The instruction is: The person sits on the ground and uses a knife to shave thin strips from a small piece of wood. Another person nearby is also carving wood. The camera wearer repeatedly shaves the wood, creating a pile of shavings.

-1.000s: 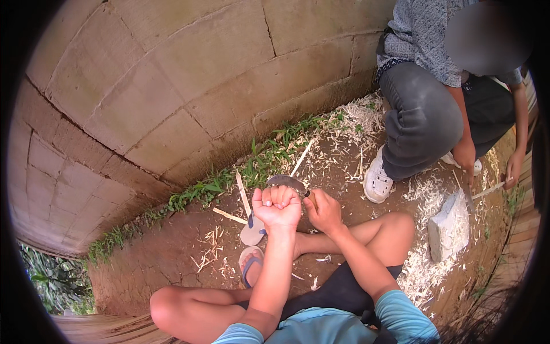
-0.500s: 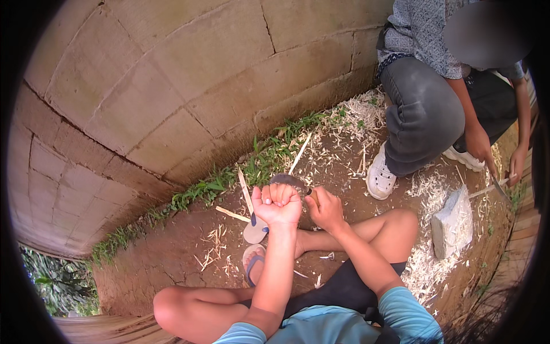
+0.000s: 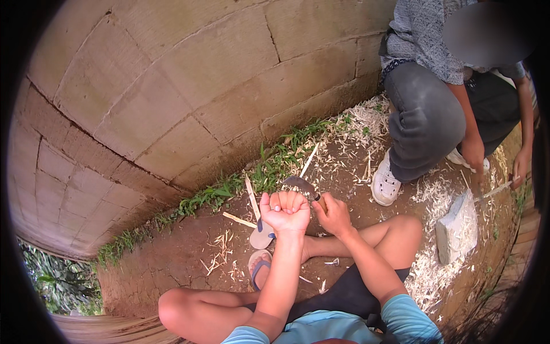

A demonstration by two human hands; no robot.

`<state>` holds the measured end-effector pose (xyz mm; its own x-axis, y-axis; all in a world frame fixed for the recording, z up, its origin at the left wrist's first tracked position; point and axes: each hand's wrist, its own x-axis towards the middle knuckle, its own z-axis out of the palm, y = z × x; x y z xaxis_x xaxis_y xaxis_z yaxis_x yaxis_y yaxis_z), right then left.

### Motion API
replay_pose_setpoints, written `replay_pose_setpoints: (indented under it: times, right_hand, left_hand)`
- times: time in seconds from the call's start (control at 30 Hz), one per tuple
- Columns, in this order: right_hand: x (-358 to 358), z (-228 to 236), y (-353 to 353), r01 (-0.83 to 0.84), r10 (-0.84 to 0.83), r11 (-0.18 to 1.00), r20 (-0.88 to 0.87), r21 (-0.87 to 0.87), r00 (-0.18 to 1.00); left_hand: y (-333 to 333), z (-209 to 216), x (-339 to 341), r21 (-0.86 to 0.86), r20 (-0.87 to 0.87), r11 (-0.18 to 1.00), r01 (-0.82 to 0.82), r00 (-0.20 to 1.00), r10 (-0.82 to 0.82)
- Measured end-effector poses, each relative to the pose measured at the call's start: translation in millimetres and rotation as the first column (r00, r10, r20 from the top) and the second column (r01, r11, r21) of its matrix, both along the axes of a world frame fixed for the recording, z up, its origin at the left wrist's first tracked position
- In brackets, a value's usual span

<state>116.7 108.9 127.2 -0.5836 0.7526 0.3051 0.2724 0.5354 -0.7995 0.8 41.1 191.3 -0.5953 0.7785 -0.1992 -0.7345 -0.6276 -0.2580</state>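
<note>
My left hand (image 3: 285, 212) is a closed fist with the palm side up and the fingers curled in; whatever it may hold is hidden. Beside it, my right hand (image 3: 334, 215) grips the wooden handle of a sickle (image 3: 300, 184). The dark curved blade arches just beyond my left knuckles, its tip pointing left. Past my fists, a pale wood strip (image 3: 309, 159) lies on the ground. Two more pale sticks, one of them a split stick (image 3: 252, 196), lie by a flip-flop (image 3: 262, 235) left of my fist.
A block wall (image 3: 229, 86) with grass at its foot runs along the far side. At the right, another person squats, one hand (image 3: 521, 166) on a thin strip by a rough stone block (image 3: 457, 229). Pale wood shavings (image 3: 429, 281) cover the ground there.
The view has shifted slightly, so the scene sits a little to the right. The sickle blade stands slightly farther from my left knuckles. The other person's nearer hand has shifted slightly.
</note>
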Motion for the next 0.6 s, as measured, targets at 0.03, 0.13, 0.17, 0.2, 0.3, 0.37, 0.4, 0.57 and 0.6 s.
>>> replay_pose_setpoints:
  times: [0.03,0.13,0.17,0.2,0.3,0.37,0.4,0.57,0.6]
  right_hand:
    - [-0.1,0.1,0.0,-0.001,0.001,1.000,-0.002,-0.001,1.000]
    - [0.0,-1.8,0.9,-0.003,0.003,1.000,-0.016,-0.002,1.000]
    - [-0.2,-1.5,0.7,-0.005,0.005,1.000,-0.008,-0.006,1.000]
    - [-0.3,-1.1,0.4,-0.007,0.007,1.000,-0.001,-0.011,1.000]
    - [-0.4,-1.4,0.2,-0.019,0.019,0.998,0.008,-0.053,1.000]
    - [-0.6,-1.3,0.0,-0.025,0.026,0.997,0.007,-0.077,1.000]
    - [-0.6,-0.4,-0.4,-0.027,0.027,0.996,0.006,-0.083,1.000]
    - [-1.2,-0.9,-1.1,-0.032,0.034,0.994,0.016,-0.103,0.999]
    - [-1.5,-0.9,-1.0,-0.031,0.033,0.995,0.021,-0.100,0.999]
  left_hand:
    - [0.1,0.7,0.3,-0.001,-0.007,1.000,0.001,1.000,-0.001]
    - [0.6,-1.1,0.4,0.001,-0.007,1.000,0.008,1.000,-0.008]
    - [0.3,-1.3,0.3,-0.003,-0.017,1.000,0.009,1.000,-0.009]
    - [-0.1,-1.4,0.1,-0.007,-0.027,1.000,0.009,1.000,-0.009]
    - [0.8,-2.6,0.8,-0.004,-0.048,1.000,0.015,0.999,-0.015]
    - [1.1,-3.1,1.0,-0.006,-0.055,1.000,0.019,0.998,-0.019]
    - [1.0,-3.0,1.0,-0.010,-0.056,1.000,0.020,0.998,-0.020]
    - [1.1,-4.9,0.3,-0.023,-0.071,1.000,0.021,0.997,-0.023]
    - [1.3,-5.2,0.1,-0.031,-0.074,0.999,0.021,0.997,-0.024]
